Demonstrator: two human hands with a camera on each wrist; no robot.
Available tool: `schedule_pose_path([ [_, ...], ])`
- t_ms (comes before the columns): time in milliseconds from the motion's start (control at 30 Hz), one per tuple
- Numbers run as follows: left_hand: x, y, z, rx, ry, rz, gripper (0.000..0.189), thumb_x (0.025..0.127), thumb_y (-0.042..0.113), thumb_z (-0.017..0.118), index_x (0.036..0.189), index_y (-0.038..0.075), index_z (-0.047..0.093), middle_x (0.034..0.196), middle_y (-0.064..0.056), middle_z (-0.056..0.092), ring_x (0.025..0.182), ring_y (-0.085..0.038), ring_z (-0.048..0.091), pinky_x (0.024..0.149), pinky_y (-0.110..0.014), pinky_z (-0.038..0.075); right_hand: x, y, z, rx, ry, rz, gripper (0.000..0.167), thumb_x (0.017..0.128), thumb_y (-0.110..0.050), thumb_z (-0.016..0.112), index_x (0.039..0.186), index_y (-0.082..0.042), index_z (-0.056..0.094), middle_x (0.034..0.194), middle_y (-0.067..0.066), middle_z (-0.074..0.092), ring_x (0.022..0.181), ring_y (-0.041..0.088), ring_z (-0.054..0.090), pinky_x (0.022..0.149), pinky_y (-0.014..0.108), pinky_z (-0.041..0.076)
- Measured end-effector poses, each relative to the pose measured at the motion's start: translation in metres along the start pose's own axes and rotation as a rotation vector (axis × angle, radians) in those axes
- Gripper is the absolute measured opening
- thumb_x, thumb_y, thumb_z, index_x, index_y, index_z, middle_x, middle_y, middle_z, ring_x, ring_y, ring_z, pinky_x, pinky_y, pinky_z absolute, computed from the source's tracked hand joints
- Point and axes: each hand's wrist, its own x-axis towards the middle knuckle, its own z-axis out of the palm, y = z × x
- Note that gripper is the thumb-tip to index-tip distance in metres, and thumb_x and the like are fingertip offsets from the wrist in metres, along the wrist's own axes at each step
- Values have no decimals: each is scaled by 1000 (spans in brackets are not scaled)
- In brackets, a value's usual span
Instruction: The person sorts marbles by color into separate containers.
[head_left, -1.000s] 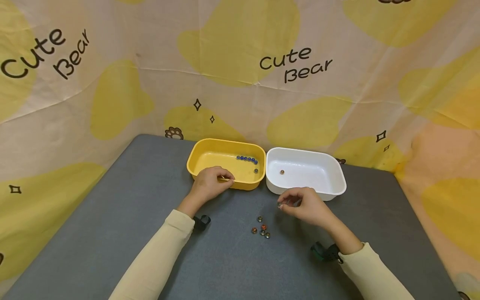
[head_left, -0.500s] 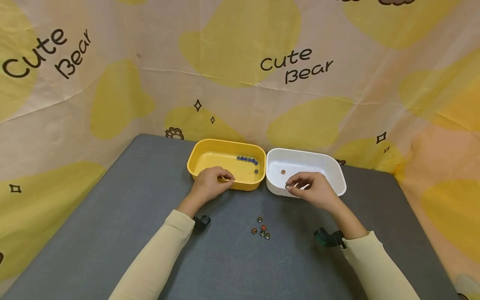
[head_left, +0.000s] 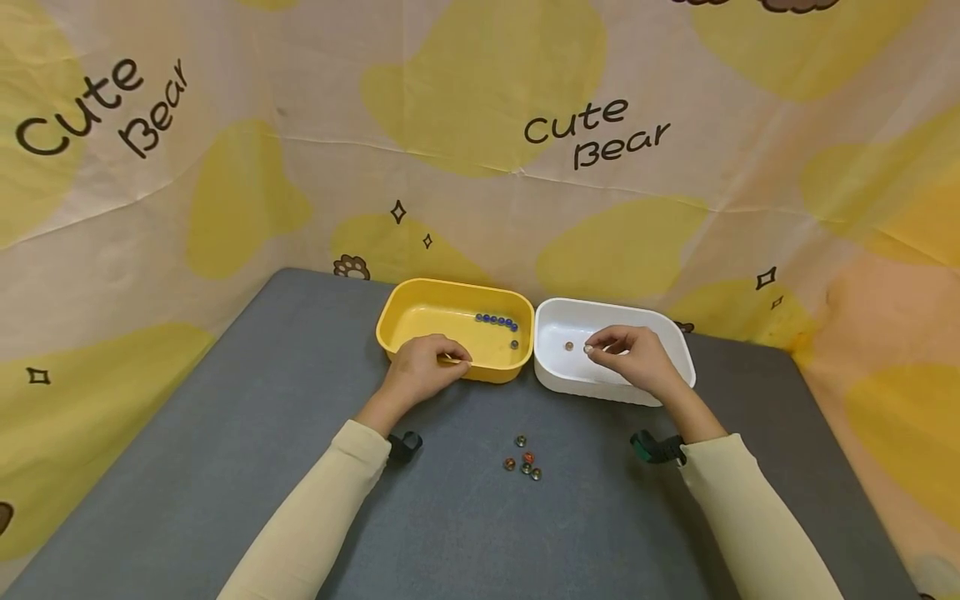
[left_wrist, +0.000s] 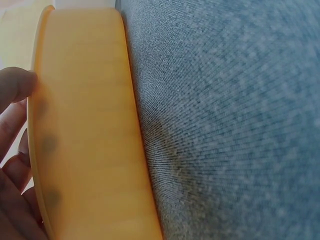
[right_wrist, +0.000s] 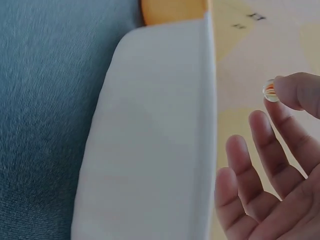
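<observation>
Clear, orange-striped glass marble point(right_wrist: 268, 91), prob. light, hard, slippery, best held across mid., is being gripped by R hand point(head_left: 637, 358); yellow oblong plastic tub point(head_left: 491, 375), by L hand point(head_left: 422, 367).

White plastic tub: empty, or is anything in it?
Not empty: in the head view, one brownish marble lies on the floor of the white plastic tub. The right hand pinches a striped marble.

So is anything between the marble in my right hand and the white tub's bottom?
Nothing visible stands between them: your right hand pinches the marble over the open white tub. A second marble lies inside, to its left in the head view.
</observation>
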Motion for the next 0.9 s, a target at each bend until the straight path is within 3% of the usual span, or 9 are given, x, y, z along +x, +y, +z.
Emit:
schedule_pose_path([
  [333, -1, 1, -1, 5, 1, 3, 6, 85, 30, 71, 87, 26, 75, 86, 11, 68, 80, -8, 62, 78, -31, 50, 22, 25, 6, 19, 10, 95, 21, 87, -24, 71, 100, -7, 73, 95, 13, 70, 81, 19, 61, 67, 28, 48],
  [533, -2, 2, -2, 1, 0, 3, 6, 85, 30, 71, 87, 26, 75, 87, 10, 68, 80, -8, 62, 78, -31, 50, 33, 39, 9, 12, 21, 137, 21, 87, -20, 70, 101, -5, 73, 93, 14, 70, 78, 15, 58, 62, 24, 47],
  [900, 0, -1, 1, -1, 10, 5, 6, 85, 30, 71, 86, 27, 75, 85, 11, 68, 79, -7, 62, 77, -30, 50, 47, 62, 12, 30, -29, 269, 26, 87, -19, 69, 107, -3, 70, 83, 0, 61, 69, 13, 56, 58, 26, 48],
])
